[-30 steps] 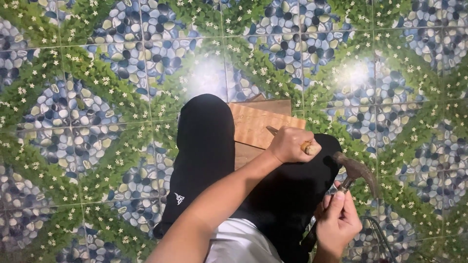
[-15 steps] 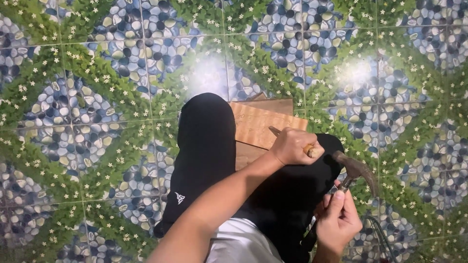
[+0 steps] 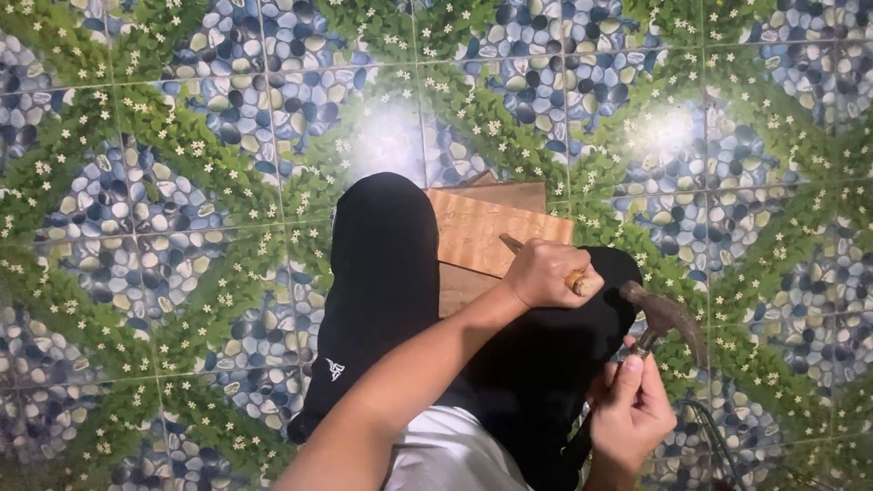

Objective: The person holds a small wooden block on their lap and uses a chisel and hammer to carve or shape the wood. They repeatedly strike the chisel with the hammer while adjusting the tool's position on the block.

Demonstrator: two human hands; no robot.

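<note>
My left hand [image 3: 544, 271] is closed around a wooden-handled chisel [image 3: 507, 243], whose tip rests on a light wooden board [image 3: 477, 232]. The board lies on the floor between my knees, which are in black trousers [image 3: 382, 273]. My right hand [image 3: 629, 414], lower right, grips the handle of a hammer [image 3: 666, 316]. The dark metal hammer head sits just right of the chisel's handle end; I cannot tell whether they touch. My left forearm crosses over my lap and hides part of the board.
The floor [image 3: 182, 182] is tiled with a pattern of blue pebbles, green leaves and small white flowers, with two bright light reflections. A second wooden piece [image 3: 509, 193] lies under the board. A dark cable [image 3: 714, 436] runs at the lower right.
</note>
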